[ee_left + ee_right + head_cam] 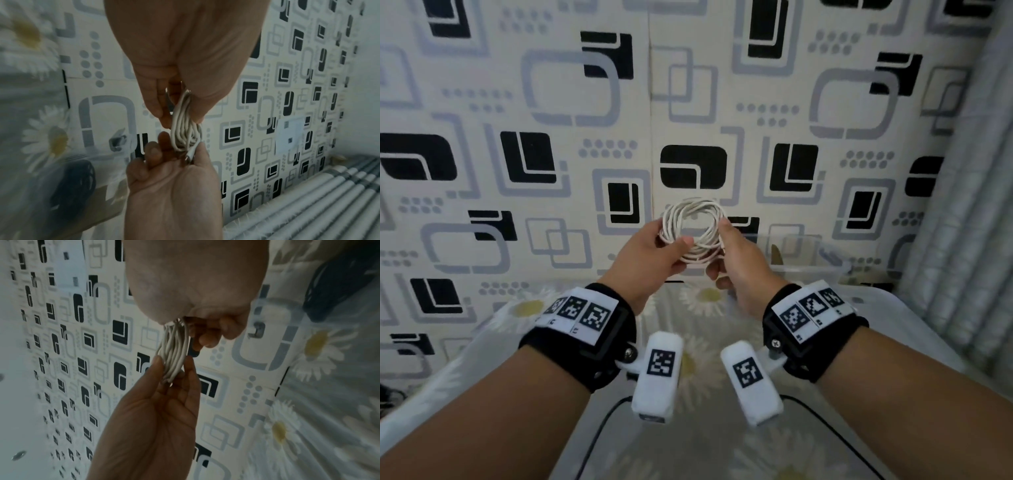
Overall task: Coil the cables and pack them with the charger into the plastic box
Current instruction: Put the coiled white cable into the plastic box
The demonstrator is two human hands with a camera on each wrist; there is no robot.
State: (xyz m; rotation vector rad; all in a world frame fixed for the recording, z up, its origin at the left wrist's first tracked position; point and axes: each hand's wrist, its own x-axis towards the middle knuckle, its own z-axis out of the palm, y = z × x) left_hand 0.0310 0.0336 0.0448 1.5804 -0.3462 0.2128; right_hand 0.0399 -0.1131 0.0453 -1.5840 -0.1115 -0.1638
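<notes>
- Up off the daisy cloth, left hand and right hand pinch opposite sides of the white cable coil.
- Clear plastic box waits just right, slightly farther; right hand nearer.

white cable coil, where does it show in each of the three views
Head: white cable coil at centre, held up between left hand and right hand.
Left wrist: centre, seen edge-on.
Right wrist: centre, edge-on.
Shared landmark: the black-and-grey patterned wall behind it.
</notes>
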